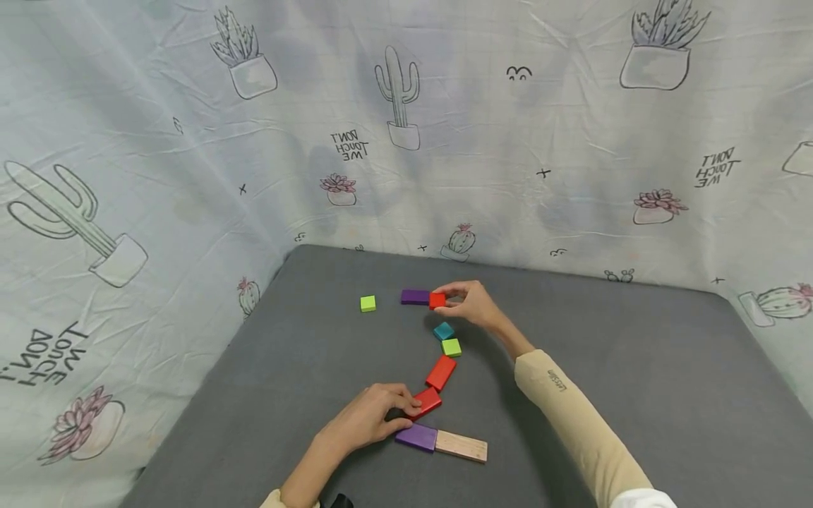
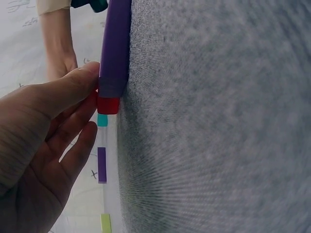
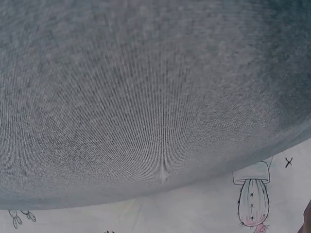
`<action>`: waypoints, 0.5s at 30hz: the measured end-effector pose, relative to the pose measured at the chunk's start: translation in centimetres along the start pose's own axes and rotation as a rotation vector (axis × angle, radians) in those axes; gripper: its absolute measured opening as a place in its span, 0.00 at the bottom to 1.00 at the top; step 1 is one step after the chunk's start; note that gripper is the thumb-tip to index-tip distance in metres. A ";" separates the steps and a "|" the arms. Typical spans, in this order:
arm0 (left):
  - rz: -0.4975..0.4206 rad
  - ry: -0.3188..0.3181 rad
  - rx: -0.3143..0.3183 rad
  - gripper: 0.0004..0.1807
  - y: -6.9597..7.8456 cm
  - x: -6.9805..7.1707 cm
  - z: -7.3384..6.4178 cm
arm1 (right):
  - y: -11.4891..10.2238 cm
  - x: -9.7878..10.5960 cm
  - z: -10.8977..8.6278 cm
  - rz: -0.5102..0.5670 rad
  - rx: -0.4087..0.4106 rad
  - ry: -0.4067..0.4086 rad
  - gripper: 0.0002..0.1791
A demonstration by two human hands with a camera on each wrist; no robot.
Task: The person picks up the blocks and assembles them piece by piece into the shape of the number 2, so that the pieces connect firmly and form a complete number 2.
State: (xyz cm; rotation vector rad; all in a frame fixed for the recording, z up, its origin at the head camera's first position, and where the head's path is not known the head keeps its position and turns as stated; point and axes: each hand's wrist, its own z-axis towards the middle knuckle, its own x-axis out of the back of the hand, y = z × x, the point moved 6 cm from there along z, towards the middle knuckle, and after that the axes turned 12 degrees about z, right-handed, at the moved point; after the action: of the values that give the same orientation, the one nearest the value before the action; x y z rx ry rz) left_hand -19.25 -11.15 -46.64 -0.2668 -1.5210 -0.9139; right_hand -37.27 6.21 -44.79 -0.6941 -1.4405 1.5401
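Observation:
My right hand [image 1: 473, 303] pinches a small red block [image 1: 437, 300] between thumb and fingers, right against the end of a dark purple block [image 1: 415, 297]. Nearer to me, the left hand [image 1: 380, 413] grips the left end of a longer red block [image 1: 428, 401] with thumb and fingertips. Its thumb lies by the corner of a purple block [image 2: 114, 53], which meets a plain wooden block [image 1: 462, 446] end to end. Beyond the gripped block, another red block [image 1: 441, 372], a lime green block [image 1: 452, 347] and a teal block [image 1: 444, 331] form a curving row.
Off to the left stands a single lime green block [image 1: 368, 303]. Everything sits on a grey cloth-covered table [image 1: 610, 367], with a white cactus-print curtain [image 1: 470, 127] behind and at the sides. Mostly grey cloth and curtain fill the right wrist view.

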 end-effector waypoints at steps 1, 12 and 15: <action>-0.002 -0.002 0.002 0.11 0.0 0.0 0.0 | 0.1 -0.1 0.1 -0.023 0.000 0.001 0.19; -0.013 -0.018 0.018 0.11 -0.2 0.0 0.0 | 1.3 -1.3 0.3 -0.145 -0.019 -0.050 0.19; -0.013 -0.023 0.022 0.11 -0.2 0.0 0.1 | 1.3 -1.9 0.4 -0.204 -0.020 -0.064 0.18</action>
State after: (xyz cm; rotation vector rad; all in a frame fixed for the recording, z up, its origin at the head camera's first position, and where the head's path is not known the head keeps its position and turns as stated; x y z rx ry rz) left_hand -19.44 -11.26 -46.74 -0.2523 -1.5549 -0.9067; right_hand -37.08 4.46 -46.32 -0.4971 -1.5265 1.4015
